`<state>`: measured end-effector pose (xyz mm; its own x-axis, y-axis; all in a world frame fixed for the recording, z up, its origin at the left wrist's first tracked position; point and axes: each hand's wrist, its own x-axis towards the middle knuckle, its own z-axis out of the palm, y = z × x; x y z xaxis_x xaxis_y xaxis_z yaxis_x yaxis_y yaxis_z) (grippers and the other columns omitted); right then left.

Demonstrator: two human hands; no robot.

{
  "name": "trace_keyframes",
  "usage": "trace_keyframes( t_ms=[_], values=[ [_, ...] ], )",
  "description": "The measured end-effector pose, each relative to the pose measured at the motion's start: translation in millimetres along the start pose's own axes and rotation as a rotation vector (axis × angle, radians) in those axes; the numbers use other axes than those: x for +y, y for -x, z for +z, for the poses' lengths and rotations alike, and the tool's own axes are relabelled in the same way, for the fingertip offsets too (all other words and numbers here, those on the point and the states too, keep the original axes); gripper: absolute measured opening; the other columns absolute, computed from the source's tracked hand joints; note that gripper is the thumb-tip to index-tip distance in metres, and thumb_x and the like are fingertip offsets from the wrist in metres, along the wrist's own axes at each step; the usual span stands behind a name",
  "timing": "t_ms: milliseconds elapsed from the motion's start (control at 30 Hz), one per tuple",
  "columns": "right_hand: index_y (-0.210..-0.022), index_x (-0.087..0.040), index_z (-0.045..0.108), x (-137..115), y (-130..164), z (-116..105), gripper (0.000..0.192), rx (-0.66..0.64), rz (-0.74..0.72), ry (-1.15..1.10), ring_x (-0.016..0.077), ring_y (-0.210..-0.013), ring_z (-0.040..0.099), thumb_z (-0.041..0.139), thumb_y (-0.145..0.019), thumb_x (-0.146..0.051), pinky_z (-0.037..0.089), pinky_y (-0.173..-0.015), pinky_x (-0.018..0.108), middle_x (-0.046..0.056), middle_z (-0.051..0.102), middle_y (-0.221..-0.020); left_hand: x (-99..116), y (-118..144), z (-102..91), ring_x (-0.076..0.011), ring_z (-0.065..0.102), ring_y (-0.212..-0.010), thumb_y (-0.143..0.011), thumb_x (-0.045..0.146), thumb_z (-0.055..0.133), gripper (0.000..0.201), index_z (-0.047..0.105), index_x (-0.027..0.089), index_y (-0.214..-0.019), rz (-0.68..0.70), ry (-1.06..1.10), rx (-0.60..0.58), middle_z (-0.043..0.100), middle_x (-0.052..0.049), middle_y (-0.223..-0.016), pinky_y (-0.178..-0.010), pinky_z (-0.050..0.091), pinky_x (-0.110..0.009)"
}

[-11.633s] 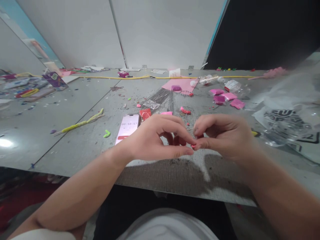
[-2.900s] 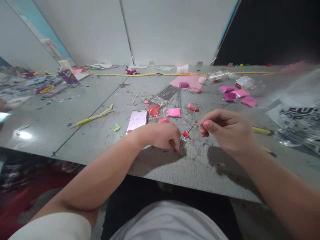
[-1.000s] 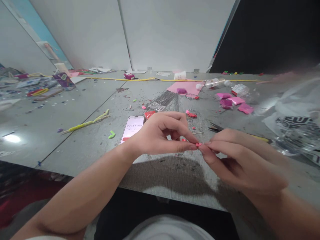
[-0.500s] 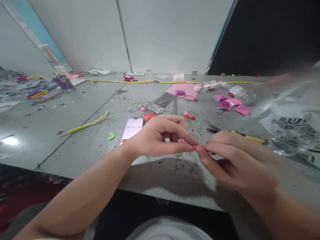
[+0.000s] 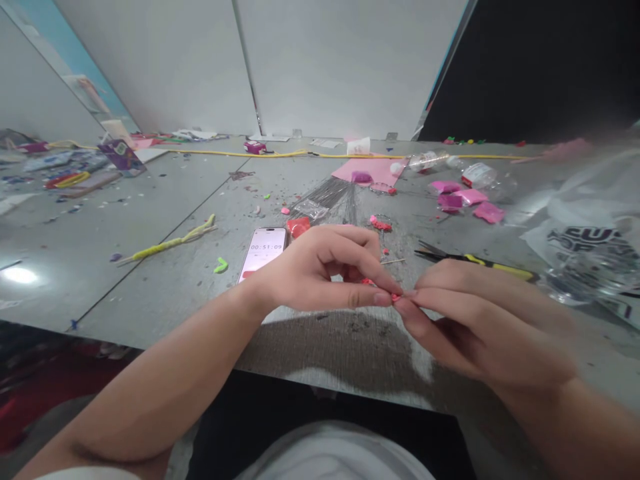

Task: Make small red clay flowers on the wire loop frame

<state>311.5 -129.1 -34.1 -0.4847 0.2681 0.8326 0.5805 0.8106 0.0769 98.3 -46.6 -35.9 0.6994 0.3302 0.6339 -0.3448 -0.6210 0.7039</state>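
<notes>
Between my two hands is a small red piece of what looks like modelling clay, mostly hidden by the fingertips. My left hand pinches it from one side with thumb and forefinger. From the other side the thumb and forefinger of my right hand close on it, so the fingertips nearly meet. More red clay shows just behind the left fingers. Beyond them are a thin stick and a wire ring with red clay lumps.
A phone with a timer and a red packet lie by my left hand. Black-and-yellow-handled cutters lie behind my right hand, near a plastic bag. Farther back are pink packets, fine wires and a yellow cord.
The view has tilted slightly, so the table appears a little higher. Both hands keep their pinch on the red clay, with the fingertips a touch farther right.
</notes>
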Motion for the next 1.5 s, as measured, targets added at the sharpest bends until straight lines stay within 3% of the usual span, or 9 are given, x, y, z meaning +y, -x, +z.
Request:
trace_keyframes(
  t_ms=[200,567,867,1333,1500],
  values=[
    [-0.080,-0.019,0.063,0.4,-0.4,0.2,0.017,0.016,-0.019,0.020,0.0108,-0.056,0.059,0.072,-0.088,-0.007,0.047,-0.051,0.025,-0.001,0.068,-0.066,-0.3,0.2,-0.8,-0.0077,0.054,-0.061,-0.081,0.017,0.084,0.015,0.083,0.020,-0.097,0.010,-0.011,-0.001,0.062,-0.001,-0.076,-0.051,0.044,-0.021],
    [-0.081,-0.020,0.063,-0.6,-1.4,-1.7,0.018,0.006,-0.001,-0.002,0.0121,-0.057,0.060,0.071,-0.087,-0.005,0.049,-0.052,0.026,-0.001,0.067,-0.066,3.5,-1.1,-1.4,-0.0085,0.048,-0.059,-0.084,0.026,0.082,0.017,0.085,0.024,-0.100,-0.041,-0.065,-0.013,0.051,0.000,-0.070,-0.053,0.045,-0.023],
    [-0.081,-0.020,0.063,0.1,0.9,0.5,0.018,0.007,0.014,-0.088,0.0119,-0.060,0.061,0.069,-0.089,-0.005,0.051,-0.053,0.026,-0.001,0.067,-0.068,-0.6,-0.7,-1.4,-0.0083,0.047,-0.059,-0.084,0.025,0.083,0.019,0.085,0.025,-0.102,-0.023,0.042,-0.074,0.049,0.001,-0.071,-0.053,0.043,-0.024],
    [-0.088,-0.023,0.068,4.3,3.2,0.7,0.009,0.018,0.118,0.035,0.0137,-0.056,0.067,0.073,-0.094,-0.020,0.050,-0.049,0.027,-0.001,0.073,-0.069,4.7,-2.4,0.7,-0.0080,0.050,-0.058,-0.079,0.040,0.088,0.020,0.084,0.022,-0.087,0.001,-0.043,0.072,0.054,0.001,-0.067,-0.049,0.041,-0.022],
    [-0.091,-0.023,0.069,5.9,7.2,2.6,0.008,0.041,0.139,0.080,0.0136,-0.057,0.067,0.076,-0.093,-0.026,0.050,-0.050,0.028,-0.002,0.075,-0.072,4.5,-1.9,-0.1,-0.0077,0.052,-0.060,-0.079,0.031,0.088,0.016,0.084,0.021,-0.091,0.026,-0.068,0.079,0.057,0.000,-0.069,-0.050,0.042,-0.022]
  ],
)
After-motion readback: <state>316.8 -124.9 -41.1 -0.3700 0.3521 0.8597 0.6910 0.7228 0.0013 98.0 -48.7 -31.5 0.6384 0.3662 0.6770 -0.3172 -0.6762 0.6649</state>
